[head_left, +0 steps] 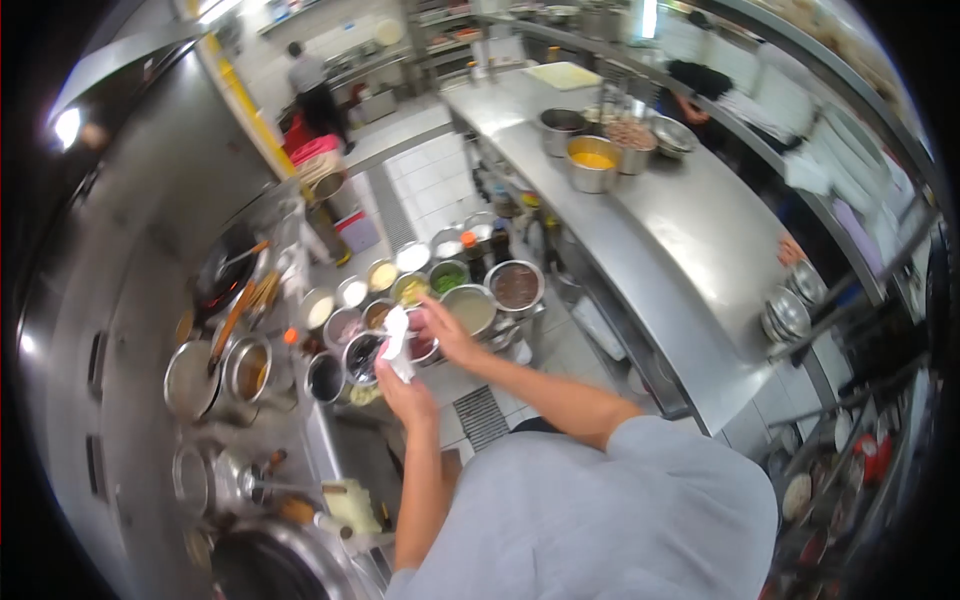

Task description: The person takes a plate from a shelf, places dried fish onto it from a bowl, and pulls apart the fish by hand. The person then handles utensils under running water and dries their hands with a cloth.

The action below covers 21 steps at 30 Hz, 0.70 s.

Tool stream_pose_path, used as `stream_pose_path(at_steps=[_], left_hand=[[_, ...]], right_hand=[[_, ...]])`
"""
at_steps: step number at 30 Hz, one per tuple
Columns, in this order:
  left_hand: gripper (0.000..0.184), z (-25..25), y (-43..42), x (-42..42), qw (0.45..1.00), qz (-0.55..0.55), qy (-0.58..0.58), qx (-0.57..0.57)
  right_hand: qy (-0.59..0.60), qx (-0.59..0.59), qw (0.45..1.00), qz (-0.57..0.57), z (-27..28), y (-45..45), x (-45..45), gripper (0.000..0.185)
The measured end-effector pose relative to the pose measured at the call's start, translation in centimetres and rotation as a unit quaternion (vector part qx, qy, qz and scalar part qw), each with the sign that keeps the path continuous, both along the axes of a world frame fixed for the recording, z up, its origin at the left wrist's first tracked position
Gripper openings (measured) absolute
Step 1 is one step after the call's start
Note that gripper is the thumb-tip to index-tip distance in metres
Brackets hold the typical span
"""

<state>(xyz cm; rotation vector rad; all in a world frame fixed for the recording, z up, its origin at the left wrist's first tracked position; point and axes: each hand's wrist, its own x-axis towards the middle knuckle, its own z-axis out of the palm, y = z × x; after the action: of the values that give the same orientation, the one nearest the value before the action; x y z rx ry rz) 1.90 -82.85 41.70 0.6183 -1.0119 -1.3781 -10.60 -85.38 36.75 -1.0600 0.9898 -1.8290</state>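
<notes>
A white, thin, crumpled thing, like paper or cloth, stands up from my left hand, whose fingers are closed on its lower part. Close to its right side is my right hand, fingers stretched out and slightly blurred; whether it touches the white thing I cannot tell. Both hands are above a cluster of metal tubs. Around them are a tub of dark stuff, chopped greens, a pale liquid and a brown sauce.
On the left is a stove line with a wok, pots and a large dark pan. A steel counter on the right bears a pot of yellow liquid and stacked bowls. A person stands at the back.
</notes>
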Motion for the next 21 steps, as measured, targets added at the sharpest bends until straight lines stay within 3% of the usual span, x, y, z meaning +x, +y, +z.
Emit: stream_pose_path(at_steps=[1,2,3,4,5,6,7,8,9,10,12,14,15,16,17,18,19,20,21], left_hand=[[0.046,-0.4,0.7,-0.4,0.968,0.025,-0.224,-0.113],[0.048,-1.5,1.4,-1.6,0.933,0.021,-0.287,-0.218],[0.051,-2.7,2.0,-3.0,0.883,0.017,-0.336,-0.327],[0.047,-1.5,2.6,-2.6,0.875,-0.009,-0.366,-0.317],[0.047,0.5,2.5,-2.4,0.816,0.000,-0.406,-0.410],[0.048,0.4,1.8,-2.3,0.807,-0.045,-0.427,-0.405],[0.046,1.3,1.8,-2.5,0.818,-0.096,-0.417,-0.386],[0.045,1.3,1.4,-2.7,0.857,-0.184,-0.400,-0.266],[0.043,1.8,0.4,-2.7,0.842,-0.258,-0.421,-0.218],[0.043,0.2,-1.9,-2.7,0.829,-0.332,-0.419,-0.161],[0.043,1.6,-0.6,-2.1,0.863,-0.475,-0.165,0.045],[0.042,3.6,-0.4,-1.9,0.831,-0.540,-0.117,0.067],[0.043,3.9,-0.3,-1.9,0.796,-0.593,-0.067,0.096],[0.043,3.0,-0.1,-2.3,0.792,-0.599,-0.070,0.096],[0.042,0.9,-0.1,-3.1,0.836,-0.507,0.063,0.201],[0.041,-1.9,-0.3,-4.1,0.847,-0.395,0.191,0.300],[0.038,-8.0,-3.6,-4.6,0.758,-0.481,0.358,0.256],[0.038,-7.1,-1.9,-5.3,0.754,-0.488,0.355,0.258],[0.038,-4.7,1.7,-6.1,0.783,-0.501,0.286,0.232]], right_hand=[[-0.178,0.072,0.981,0.032,-3.1,-1.8,0.3,0.041],[-0.022,0.150,0.985,-0.081,-4.6,-1.6,1.3,0.033],[-0.322,0.057,0.907,0.264,-5.9,-1.8,1.5,0.037],[-0.213,-0.009,0.927,0.308,-4.5,1.2,1.1,0.038],[0.112,-0.066,0.982,0.135,-7.6,0.2,1.2,0.040],[0.424,-0.088,0.900,-0.056,-10.1,-1.6,-0.5,0.042],[0.549,-0.042,0.833,-0.052,-4.5,2.5,-1.3,0.038],[0.629,0.049,0.775,0.045,-0.5,4.2,-1.4,0.032],[0.683,0.138,0.701,0.150,2.3,5.3,-1.4,0.027],[0.677,0.125,0.708,0.157,4.6,6.4,-1.3,0.025],[0.673,0.114,0.714,0.156,7.9,8.9,-1.4,0.023],[0.404,0.157,0.856,0.281,10.2,10.8,-2.1,0.021],[0.403,0.157,0.859,0.275,9.0,9.6,-2.1,0.021],[0.332,0.076,0.911,0.234,6.9,7.6,-2.0,0.023],[0.257,-0.006,0.948,0.186,5.3,6.5,-2.2,0.026],[0.256,-0.006,0.951,0.176,6.4,7.2,-2.1,0.026],[0.034,-0.059,0.984,0.167,9.2,8.5,-1.5,0.039],[-0.188,-0.114,0.964,0.151,11.0,9.4,-1.2,0.058],[-0.188,-0.117,0.965,0.143,11.6,9.5,-1.5,0.058]])
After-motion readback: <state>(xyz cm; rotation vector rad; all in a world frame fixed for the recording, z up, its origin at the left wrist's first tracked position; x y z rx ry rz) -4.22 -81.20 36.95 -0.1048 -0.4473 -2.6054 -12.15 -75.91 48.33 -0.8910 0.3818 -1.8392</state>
